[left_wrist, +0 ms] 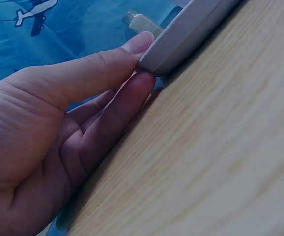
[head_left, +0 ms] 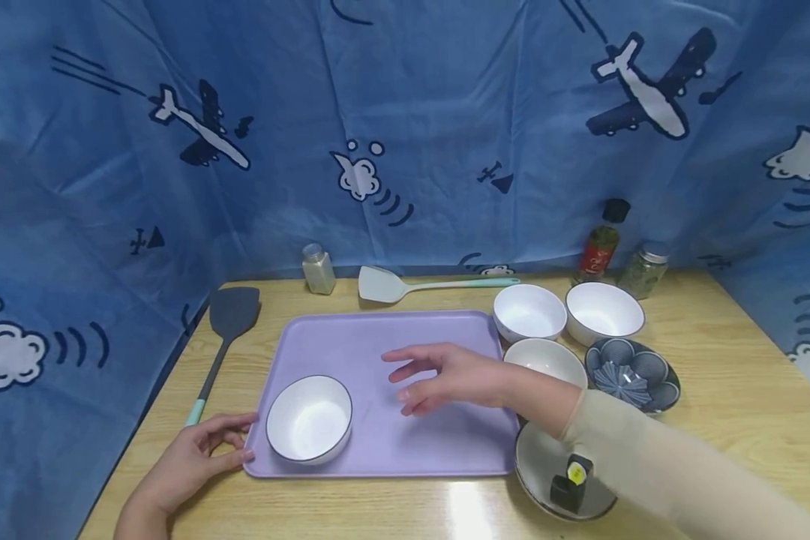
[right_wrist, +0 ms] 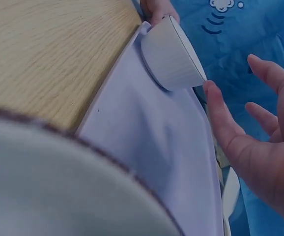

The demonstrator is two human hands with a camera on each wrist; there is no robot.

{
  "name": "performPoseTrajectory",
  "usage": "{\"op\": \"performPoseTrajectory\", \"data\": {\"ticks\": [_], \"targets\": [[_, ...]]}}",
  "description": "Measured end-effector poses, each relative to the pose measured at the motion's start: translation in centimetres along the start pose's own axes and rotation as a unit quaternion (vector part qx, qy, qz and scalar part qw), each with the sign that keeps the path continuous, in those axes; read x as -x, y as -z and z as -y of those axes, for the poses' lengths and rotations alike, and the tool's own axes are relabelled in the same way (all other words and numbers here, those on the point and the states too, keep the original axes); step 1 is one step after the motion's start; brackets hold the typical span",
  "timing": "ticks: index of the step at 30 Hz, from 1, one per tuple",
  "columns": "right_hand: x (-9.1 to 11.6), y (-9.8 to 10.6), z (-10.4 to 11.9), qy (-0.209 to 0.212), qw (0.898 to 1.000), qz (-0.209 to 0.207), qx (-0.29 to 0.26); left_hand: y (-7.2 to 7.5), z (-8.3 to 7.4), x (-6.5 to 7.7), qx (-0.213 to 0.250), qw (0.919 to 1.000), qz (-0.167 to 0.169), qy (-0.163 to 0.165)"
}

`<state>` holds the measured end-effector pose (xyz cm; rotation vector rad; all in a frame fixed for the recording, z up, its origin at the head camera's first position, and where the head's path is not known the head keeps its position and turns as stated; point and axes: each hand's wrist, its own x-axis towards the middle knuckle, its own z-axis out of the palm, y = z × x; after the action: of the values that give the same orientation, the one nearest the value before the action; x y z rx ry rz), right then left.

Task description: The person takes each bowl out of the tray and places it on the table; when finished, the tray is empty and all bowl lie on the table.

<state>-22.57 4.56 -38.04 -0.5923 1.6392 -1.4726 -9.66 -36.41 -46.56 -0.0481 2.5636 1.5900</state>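
Note:
A lilac tray lies on the wooden table, with a white bowl with a dark rim upright in its front left part. At the tray's left edge my left hand pinches the rim; the left wrist view has the thumb on top and a finger below. My right hand hovers over the middle of the tray, fingers spread and holding nothing. In the right wrist view a fingertip overlaps the bowl's rim, while in the head view hand and bowl are well apart.
Right of the tray stand white bowls, a dark patterned bowl and a grey dish under my right forearm. A dark spatula lies left. Behind are a pale spatula, a shaker, a sauce bottle and a jar.

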Motion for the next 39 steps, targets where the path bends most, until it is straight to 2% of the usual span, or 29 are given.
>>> {"op": "performPoseTrajectory", "data": {"ticks": [5, 10, 23, 30, 39], "targets": [[-1.9, -0.5, 0.0, -0.012, 1.0, 0.0, -0.006, 0.1, -0.1, -0.4, -0.01, 0.9999, -0.002, -0.007], [-3.7, -1.1, -0.4, -0.023, 1.0, 0.006, 0.0, 0.3, -0.2, -0.2, -0.021, 0.9998, -0.002, 0.004], [-7.1, -3.9, -1.1, -0.028, 0.999, 0.04, -0.012, 0.1, -0.2, 0.2, -0.005, 0.9998, -0.006, 0.017], [-7.8, -5.4, -2.0, -0.033, 0.998, 0.043, -0.018, 0.0, -0.3, 0.2, -0.011, 0.9997, -0.006, 0.022], [-8.0, -5.8, -2.2, -0.036, 0.997, 0.051, -0.052, -0.1, -0.4, 0.2, -0.019, 0.9996, -0.012, 0.018]]}}
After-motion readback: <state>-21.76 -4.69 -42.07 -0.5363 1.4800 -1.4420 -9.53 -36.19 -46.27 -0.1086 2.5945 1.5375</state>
